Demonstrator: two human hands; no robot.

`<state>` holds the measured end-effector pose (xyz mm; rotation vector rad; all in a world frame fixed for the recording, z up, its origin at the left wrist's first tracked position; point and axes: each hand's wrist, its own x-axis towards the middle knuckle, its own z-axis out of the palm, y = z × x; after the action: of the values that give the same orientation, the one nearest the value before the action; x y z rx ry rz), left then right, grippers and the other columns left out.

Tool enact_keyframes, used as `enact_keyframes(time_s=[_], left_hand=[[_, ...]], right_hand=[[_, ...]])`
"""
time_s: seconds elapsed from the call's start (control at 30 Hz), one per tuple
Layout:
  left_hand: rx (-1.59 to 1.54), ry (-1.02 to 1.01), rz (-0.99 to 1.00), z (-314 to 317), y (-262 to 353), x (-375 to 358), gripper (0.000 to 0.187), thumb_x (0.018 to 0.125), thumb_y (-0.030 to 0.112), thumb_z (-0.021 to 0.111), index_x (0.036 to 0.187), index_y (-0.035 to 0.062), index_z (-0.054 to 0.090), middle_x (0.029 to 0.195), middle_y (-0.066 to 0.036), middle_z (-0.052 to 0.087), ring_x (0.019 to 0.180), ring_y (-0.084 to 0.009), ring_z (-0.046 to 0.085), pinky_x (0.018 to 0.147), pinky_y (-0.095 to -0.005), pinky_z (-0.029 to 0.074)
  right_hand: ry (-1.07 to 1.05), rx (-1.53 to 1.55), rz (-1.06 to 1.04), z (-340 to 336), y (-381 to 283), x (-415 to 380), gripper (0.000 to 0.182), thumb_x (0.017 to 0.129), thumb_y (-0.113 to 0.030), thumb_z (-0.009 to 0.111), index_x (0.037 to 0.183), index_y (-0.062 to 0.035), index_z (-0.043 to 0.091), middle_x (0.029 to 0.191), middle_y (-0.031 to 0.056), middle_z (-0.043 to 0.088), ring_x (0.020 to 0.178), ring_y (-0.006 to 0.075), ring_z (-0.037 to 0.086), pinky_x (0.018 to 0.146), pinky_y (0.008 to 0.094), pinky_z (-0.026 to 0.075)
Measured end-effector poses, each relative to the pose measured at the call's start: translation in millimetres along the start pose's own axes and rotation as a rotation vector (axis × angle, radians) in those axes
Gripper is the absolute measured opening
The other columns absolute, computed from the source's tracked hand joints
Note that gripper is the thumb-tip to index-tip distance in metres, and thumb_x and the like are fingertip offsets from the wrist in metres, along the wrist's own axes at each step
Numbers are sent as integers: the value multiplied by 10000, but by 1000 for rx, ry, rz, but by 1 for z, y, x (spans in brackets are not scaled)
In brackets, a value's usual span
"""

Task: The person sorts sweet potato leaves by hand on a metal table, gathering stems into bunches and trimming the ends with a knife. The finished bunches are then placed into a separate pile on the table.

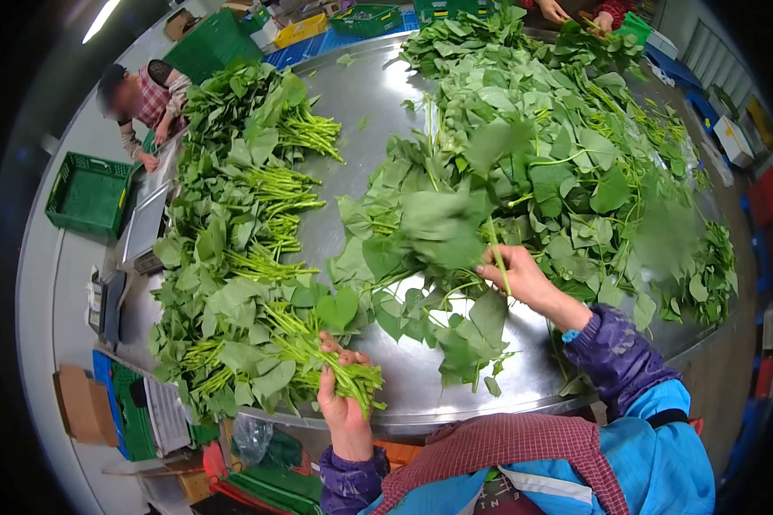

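From the head camera, the left hand (342, 403) is clenched around a bunch of green leafy stems (305, 348) at the near edge of the round shiny metal surface (365, 120). The right hand (515, 279) pinches a single green stem with blurred leaves (442, 225), lifted just above the loose heap of green leaves (567, 163) on the right. Bundled greens in a row (240, 215) lie along the left. A green plastic crate (88, 194) stands far left beside another person (142, 99).
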<state>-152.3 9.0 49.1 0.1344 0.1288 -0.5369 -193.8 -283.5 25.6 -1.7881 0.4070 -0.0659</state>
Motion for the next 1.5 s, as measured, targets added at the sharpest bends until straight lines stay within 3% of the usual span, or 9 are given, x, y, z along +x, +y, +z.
enact_keyframes(time_s=[0.13,0.4,0.53,0.73,0.8,0.97,1.17,1.3,1.5], left_hand=[[190,-20,63,3,-6,-5,515,746,-3,604,1187,126,371,968,21,480,852,-149,502,962,-354,347],[289,-65,-10,17,-21,-4,430,727,-17,608,1085,106,402,927,-15,454,879,-174,476,999,-387,317],[393,-20,-46,28,-26,-3,417,715,6,639,1058,125,433,1134,-45,467,875,-156,494,952,-352,367],[595,21,-103,25,-42,7,432,750,2,576,1145,68,414,1281,-155,381,935,-208,506,882,-376,410],[492,-25,-144,26,-46,11,461,755,-4,570,1177,62,396,1261,-148,399,932,-210,508,873,-362,416],[456,3,-263,10,-42,18,499,785,81,571,1221,79,328,917,-82,473,954,-241,481,907,-357,385],[343,-3,-232,21,-59,9,507,772,84,592,1208,62,335,975,-71,467,945,-215,480,855,-367,425],[352,-19,-149,13,-39,10,559,752,50,608,1227,78,316,1065,-55,438,930,-195,479,794,-385,472],[412,-60,-142,8,-39,11,558,725,12,611,1215,76,350,1094,-75,440,905,-202,486,777,-350,456]], right_hand=[[-49,478,23,-1,-30,-17,217,802,-258,625,751,-68,534,583,-35,472,473,37,418,416,187,317],[-39,475,0,16,-31,-29,158,836,-199,579,762,-63,546,590,-49,472,468,27,408,414,177,315],[-47,425,9,21,-30,-35,145,834,-189,575,777,-57,557,603,-33,481,496,45,424,436,200,335],[-22,-193,-627,37,-31,-58,82,752,-103,600,781,-31,573,738,64,545,599,212,524,536,289,420],[-19,-338,-620,34,-40,-66,83,740,-97,596,788,-32,575,746,84,539,608,253,527,540,300,427],[52,109,-273,28,-34,-56,87,784,-114,581,775,-28,578,714,7,533,549,100,454,501,231,345],[271,879,163,13,-57,-56,113,822,-169,564,823,-66,518,539,-66,366,461,36,319,402,188,237],[520,935,29,-37,-42,-41,159,861,-216,473,822,-70,522,508,-57,352,407,47,295,375,200,222],[-491,458,314,1,-40,-56,469,904,-422,371,854,-7,585,604,72,585,414,62,417,371,197,307]])
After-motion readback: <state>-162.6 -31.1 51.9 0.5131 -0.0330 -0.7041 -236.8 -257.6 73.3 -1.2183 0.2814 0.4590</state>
